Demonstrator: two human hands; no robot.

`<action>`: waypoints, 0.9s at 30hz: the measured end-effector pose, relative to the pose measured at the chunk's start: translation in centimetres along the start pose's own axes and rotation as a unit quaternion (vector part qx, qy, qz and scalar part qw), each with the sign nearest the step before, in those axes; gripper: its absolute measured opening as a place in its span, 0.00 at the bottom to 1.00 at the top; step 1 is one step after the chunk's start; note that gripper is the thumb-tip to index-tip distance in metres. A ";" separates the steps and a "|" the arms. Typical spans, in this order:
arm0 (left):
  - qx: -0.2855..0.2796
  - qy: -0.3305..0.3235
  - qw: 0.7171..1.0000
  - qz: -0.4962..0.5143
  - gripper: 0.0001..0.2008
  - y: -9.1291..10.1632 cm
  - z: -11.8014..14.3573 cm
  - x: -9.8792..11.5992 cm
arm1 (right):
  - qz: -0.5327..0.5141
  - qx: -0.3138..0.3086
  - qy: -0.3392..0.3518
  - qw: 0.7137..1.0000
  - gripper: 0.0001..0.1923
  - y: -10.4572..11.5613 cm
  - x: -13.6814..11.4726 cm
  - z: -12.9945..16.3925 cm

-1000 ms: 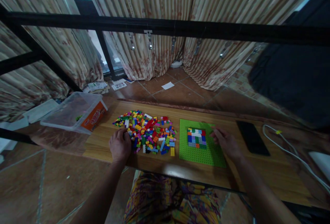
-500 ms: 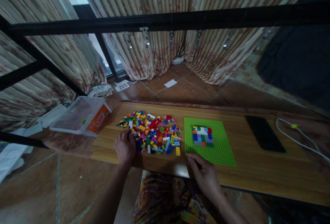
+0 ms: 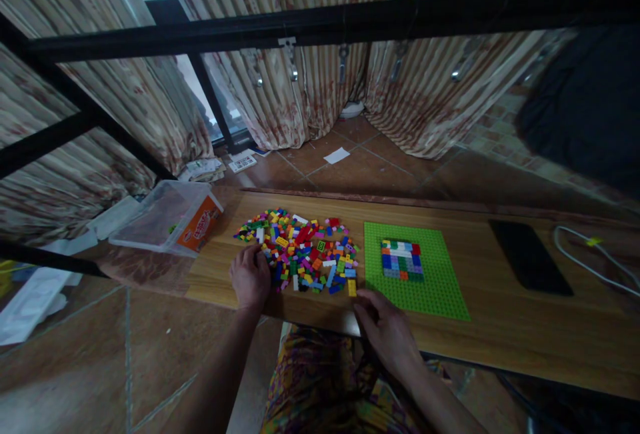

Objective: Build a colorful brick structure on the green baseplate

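A heap of small toy building bricks in many colours spreads over the wooden table. At its left edge is my left hand, fingers curled with the tips against the bricks; whatever they pinch is hidden. My right hand hovers near the table's front edge, thumb and index finger slightly apart and nothing visible between them. Its index fingertip lies close to a yellow brick, beside the near left corner of a green baseplate. On that plate sits a roughly square block of multicoloured bricks.
A clear plastic box with an orange label lies left of the heap. To the right of the baseplate are a dark flat slab and a white cable. A black metal rail runs across beyond the table, before striped curtains.
My right hand has moved slightly left, toward the yellow brick. The left hand stays at the heap's left edge. The whole view has shifted a little.
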State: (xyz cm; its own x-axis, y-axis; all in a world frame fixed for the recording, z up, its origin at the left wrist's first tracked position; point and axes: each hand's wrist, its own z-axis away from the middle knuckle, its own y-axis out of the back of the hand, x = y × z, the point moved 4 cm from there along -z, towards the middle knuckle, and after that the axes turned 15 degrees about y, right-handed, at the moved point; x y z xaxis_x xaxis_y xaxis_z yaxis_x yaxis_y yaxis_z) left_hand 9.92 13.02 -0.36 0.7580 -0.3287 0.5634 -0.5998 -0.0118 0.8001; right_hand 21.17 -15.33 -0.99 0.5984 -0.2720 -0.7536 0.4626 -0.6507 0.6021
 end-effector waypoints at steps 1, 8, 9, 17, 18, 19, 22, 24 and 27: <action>0.000 -0.001 1.000 0.001 0.14 0.0 0.0 0.0 | 0.002 -0.002 0.006 1.000 0.11 -0.1 -0.1 0.0; 0.006 -0.002 1.000 -0.001 0.14 0.0 0.0 0.0 | 0.011 -0.015 0.026 0.999 0.10 -0.3 -0.1 0.2; 0.007 -0.001 1.000 0.001 0.14 -0.1 0.1 0.0 | 0.012 -0.016 0.029 0.999 0.10 -0.3 -0.1 0.3; 0.008 -0.006 1.000 0.013 0.13 -0.1 0.2 -0.2 | 0.010 -0.022 0.031 0.999 0.10 -0.2 0.0 0.4; 0.009 -0.005 1.000 0.014 0.13 -0.1 0.2 -0.3 | 0.008 -0.025 0.032 0.999 0.10 -0.3 0.0 0.4; 0.010 -0.004 1.000 0.015 0.13 -0.2 0.2 -0.3 | 0.008 -0.027 0.032 0.999 0.10 -0.3 0.0 0.4; 0.008 -0.002 1.000 0.015 0.13 -0.3 0.1 -0.4 | 0.004 -0.027 0.032 0.999 0.10 -0.4 0.1 0.4; 0.006 -0.001 1.000 0.014 0.13 -0.3 0.1 -0.5 | 0.002 -0.025 0.034 0.999 0.10 -0.4 0.2 0.4; 0.002 -0.001 1.000 0.013 0.13 -0.3 0.1 -0.6 | -0.002 -0.024 0.036 0.999 0.10 -0.5 0.2 0.4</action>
State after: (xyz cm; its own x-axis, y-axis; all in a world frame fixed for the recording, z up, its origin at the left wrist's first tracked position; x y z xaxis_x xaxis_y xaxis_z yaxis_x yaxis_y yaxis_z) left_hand 9.64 13.11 -0.92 0.7416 -0.3316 0.5831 -0.6199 -0.0065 0.7847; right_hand 20.81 -15.40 -1.56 0.6414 -0.2158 -0.7363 0.4949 -0.6169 0.6119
